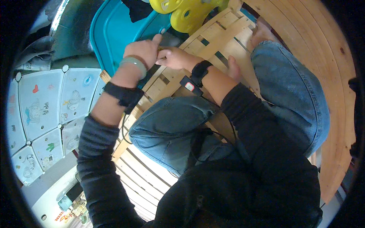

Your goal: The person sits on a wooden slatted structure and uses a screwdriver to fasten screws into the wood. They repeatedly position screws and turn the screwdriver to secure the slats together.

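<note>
My left hand (141, 51), with a pale bangle (135, 65) on its wrist, is curled with one finger or thumb raised. Right against it is my right hand (175, 58), its thumb and fingers pressed together. A small brownish edge shows where the two hands meet, too little to name. Both hands are above the edge of a pale wooden slatted frame (156, 88). Black straps circle both wrists, and a small black box (191, 86) on a cable hangs by the right one.
Beyond my hands stands a teal plastic piece (110, 30) beside a yellow plastic piece (186, 19). A white panelled cabinet (42, 97) with cartoon drawings is at the left. A broad wooden board (334, 91) curves along the right. My jeans-clad legs (289, 87) rest on the slats.
</note>
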